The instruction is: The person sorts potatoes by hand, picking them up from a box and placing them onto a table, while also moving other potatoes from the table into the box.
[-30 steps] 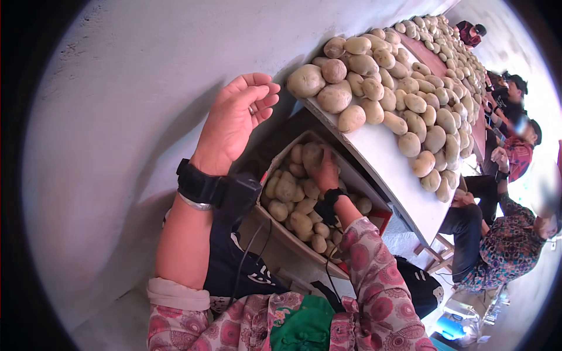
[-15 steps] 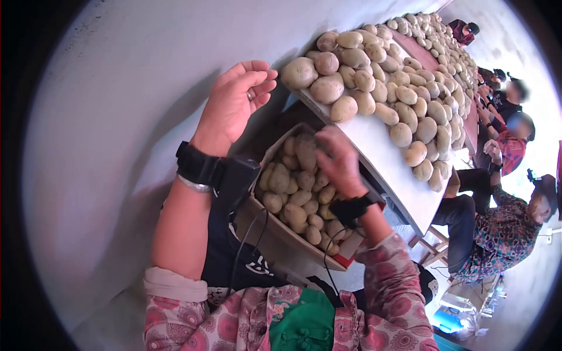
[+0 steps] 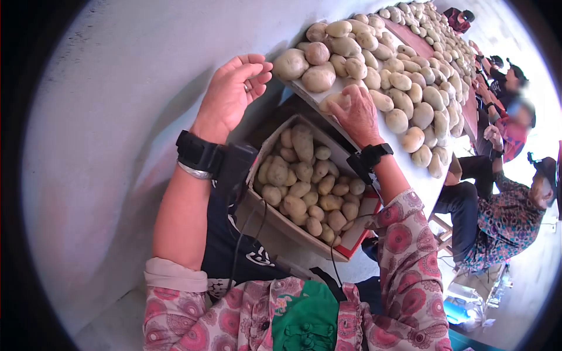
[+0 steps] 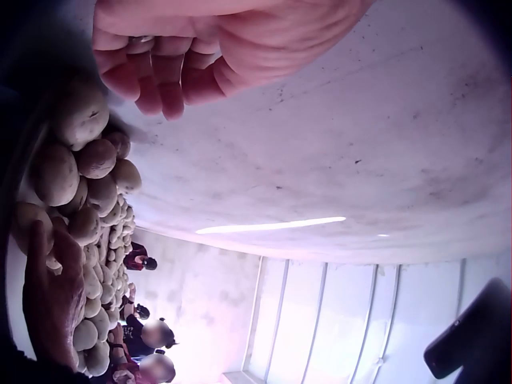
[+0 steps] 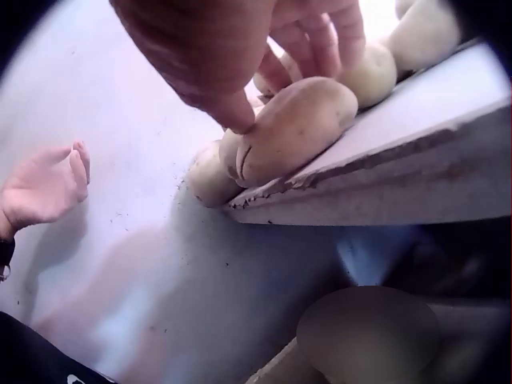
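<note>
My right hand [image 3: 360,117] is at the table's near edge, its thumb and fingers around a potato [image 3: 335,103]. In the right wrist view the thumb presses this long potato [image 5: 300,128], which lies at the tabletop's edge with a dark crack near one end. Raised beside the wall, my left hand [image 3: 228,96] is empty, its fingers loosely bent; the left wrist view shows these relaxed fingers [image 4: 168,76] too. Below the table edge stands an open cardboard box [image 3: 275,225] holding many potatoes [image 3: 301,188].
Many more potatoes [image 3: 404,99] cover the white table [image 3: 430,190] and run toward the far end. The wall [image 3: 129,88] is on the left. Several people sit along the table's right side, one in a patterned shirt [image 3: 497,216]. Cables hang from both wrists.
My right hand has risen out of the box, empty, and moved up to the potato at the table edge. The left hand has stayed raised, with little movement.
</note>
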{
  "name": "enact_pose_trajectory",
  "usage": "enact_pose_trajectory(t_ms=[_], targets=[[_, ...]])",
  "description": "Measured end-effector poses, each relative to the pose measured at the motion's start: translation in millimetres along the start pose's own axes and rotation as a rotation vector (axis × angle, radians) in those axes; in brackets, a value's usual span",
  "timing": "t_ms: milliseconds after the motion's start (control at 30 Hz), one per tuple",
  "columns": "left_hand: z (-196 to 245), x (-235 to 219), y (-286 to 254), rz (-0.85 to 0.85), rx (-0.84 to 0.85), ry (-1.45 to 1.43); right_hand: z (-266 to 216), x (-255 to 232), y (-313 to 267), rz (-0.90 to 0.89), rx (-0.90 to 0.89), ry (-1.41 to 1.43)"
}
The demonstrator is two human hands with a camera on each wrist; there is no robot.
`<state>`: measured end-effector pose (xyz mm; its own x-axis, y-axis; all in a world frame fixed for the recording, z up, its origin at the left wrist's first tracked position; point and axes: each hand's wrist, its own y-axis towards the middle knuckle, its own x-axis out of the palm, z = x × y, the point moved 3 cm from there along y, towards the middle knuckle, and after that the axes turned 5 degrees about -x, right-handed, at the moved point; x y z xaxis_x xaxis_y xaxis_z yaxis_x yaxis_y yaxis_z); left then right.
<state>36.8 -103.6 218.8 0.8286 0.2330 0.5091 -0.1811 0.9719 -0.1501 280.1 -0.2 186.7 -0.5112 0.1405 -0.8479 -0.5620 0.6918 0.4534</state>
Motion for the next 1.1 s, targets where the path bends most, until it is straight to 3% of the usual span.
enact_pose_trajectory(t_ms=[167, 267, 500, 667, 767, 833, 900, 1033, 1100], targets=[[-0.4, 2.3, 0.9, -0.025, 0.007, 0.036, 1.3, -9.6, -1.3, -0.061, 0.026, 0.107], [-1.3, 0.6, 4.4, -0.028, -0.003, 0.038, -4.9, -2.2, -5.7, -0.236, -0.027, 0.097], [-2.1, 4.5, 5.1, -0.025, -0.005, 0.034, -4.7, -11.6, -42.1, -0.197, 0.055, 0.191], [-0.2, 6.7, 4.3, -0.001, 0.008, 0.037, 1.1, -21.2, -134.3, -0.102, 0.658, 1.016], [-5.3, 11.5, 6.0, -0.010, -0.023, 0.065, -7.0, 3.3, -211.4, 0.035, 0.992, 1.409], [-4.7, 13.6, 5.0, -0.005, -0.028, 0.082, -10.7, 37.1, -263.5, -0.057, 1.323, 1.758], [-9.0, 15.8, 3.6, 0.020, -0.041, 0.074, -24.5, 58.9, -291.4, -0.066, 1.461, 1.891], [-13.0, 18.2, 6.7, -0.018, -0.038, 0.063, -16.9, 74.7, -292.5, 0.044, 1.465, 1.847], [-12.9, 21.5, 4.6, 0.004, -0.043, 0.041, 2.3, 76.0, -281.0, 0.268, 1.398, 1.947]])
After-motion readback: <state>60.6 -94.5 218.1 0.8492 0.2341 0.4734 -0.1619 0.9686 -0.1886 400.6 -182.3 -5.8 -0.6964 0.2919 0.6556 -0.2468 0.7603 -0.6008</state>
